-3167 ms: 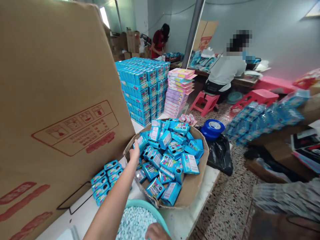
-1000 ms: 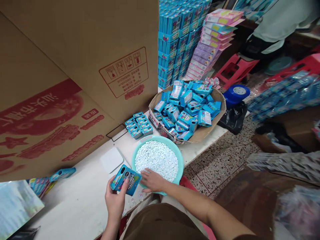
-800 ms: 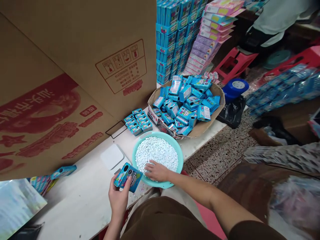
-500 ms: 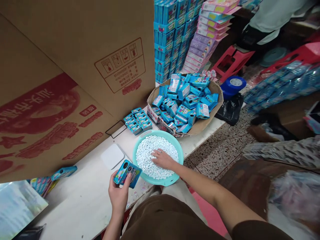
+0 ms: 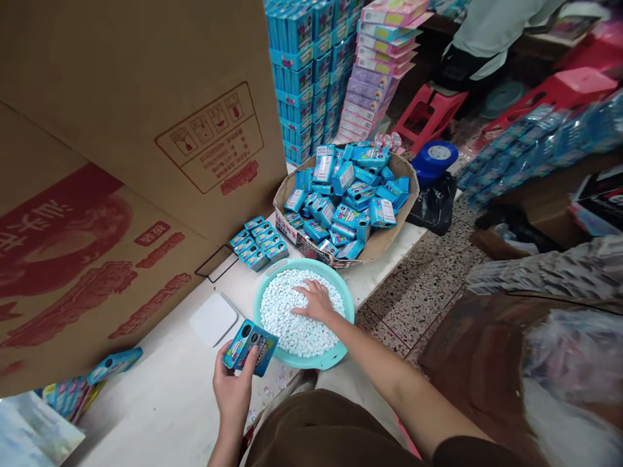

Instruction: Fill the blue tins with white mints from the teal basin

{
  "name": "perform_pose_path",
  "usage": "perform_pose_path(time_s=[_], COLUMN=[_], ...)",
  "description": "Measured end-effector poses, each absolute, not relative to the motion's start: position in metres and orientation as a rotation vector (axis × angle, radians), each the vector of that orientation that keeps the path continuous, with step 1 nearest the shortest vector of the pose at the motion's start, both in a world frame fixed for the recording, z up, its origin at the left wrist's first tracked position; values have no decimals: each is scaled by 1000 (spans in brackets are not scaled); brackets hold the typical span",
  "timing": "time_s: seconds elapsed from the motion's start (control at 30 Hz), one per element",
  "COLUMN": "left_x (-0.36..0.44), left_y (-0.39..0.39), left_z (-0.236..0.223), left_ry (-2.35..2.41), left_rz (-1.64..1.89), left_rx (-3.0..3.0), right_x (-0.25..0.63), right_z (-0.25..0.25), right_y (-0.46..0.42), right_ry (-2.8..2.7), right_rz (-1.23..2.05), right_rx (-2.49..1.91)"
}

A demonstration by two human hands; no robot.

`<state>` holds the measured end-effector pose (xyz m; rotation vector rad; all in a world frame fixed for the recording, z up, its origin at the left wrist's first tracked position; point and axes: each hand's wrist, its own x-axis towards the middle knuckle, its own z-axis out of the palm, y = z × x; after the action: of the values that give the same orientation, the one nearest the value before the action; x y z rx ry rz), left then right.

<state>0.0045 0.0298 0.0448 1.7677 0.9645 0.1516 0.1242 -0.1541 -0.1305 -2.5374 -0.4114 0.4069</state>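
Big brown carton (image 5: 121, 130) is towering along the left side of a white table (image 5: 160, 408), and the person's left hand (image 5: 233, 392) is gripping a blue candy box (image 5: 250, 347) upright, just beside a teal basin (image 5: 302, 262). A small stack of blue boxes (image 5: 257, 243) is sitting behind it. Right hand (image 5: 316, 303) is resting spread wide on the white candies (image 5: 280, 324) in the basin, with a cardboard tray (image 5: 411, 188) of loose blue boxes sitting just past it
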Motion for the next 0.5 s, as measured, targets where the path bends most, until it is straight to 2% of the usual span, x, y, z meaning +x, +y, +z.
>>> perform_pose_path(time_s=[0.17,0.33,0.5], left_x=[11,12,11], left_y=[25,22,17], left_z=[46,37,28], left_ry=[924,837,708], left_rz=[94,43,-18], left_rx=[1782,1859,1933], right_x=[125,132,133], right_z=[-130,-130,-125], right_y=[-147,-144,-143], right_ry=[-172,380,557], right_rz=[442,610,660], right_rx=[-2357,-1705,-1292])
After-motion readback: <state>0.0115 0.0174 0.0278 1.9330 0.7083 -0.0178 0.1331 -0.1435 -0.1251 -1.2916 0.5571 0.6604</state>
